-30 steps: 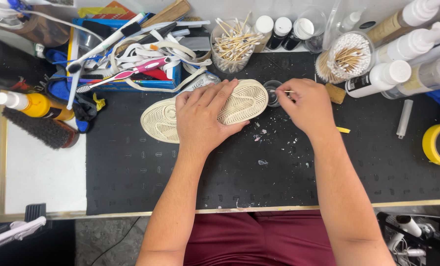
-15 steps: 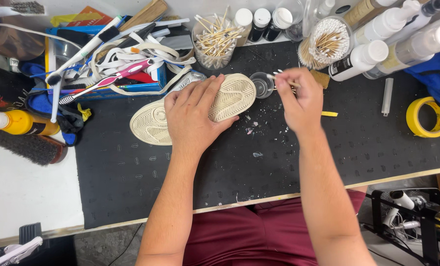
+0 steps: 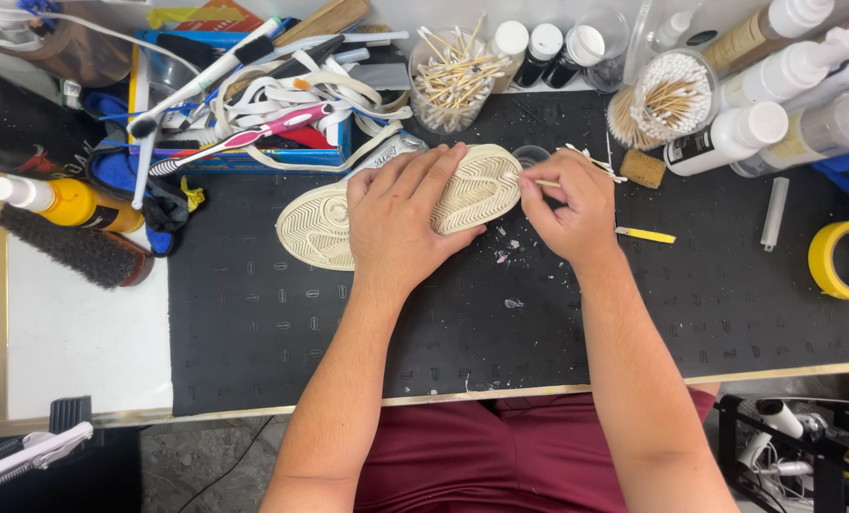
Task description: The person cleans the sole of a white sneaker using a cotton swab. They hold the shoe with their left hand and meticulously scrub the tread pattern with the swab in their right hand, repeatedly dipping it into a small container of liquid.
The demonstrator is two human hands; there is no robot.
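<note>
Sole-up on the black tabletop, a cream shoe lies pinned under the flat left hand; the right hand pinches a thin stick at its toe. Hard pressing could snap the stick or skid the shoe toward the small jar just beyond.

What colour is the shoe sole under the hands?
Cream, with grooved tread lines, on the shoe sole; the head view shows it.

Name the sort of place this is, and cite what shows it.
Probably a shoe-cleaning workbench: a shoe lies sole-up on a black mat, beside brushes, cotton swabs and spray bottles.
</note>
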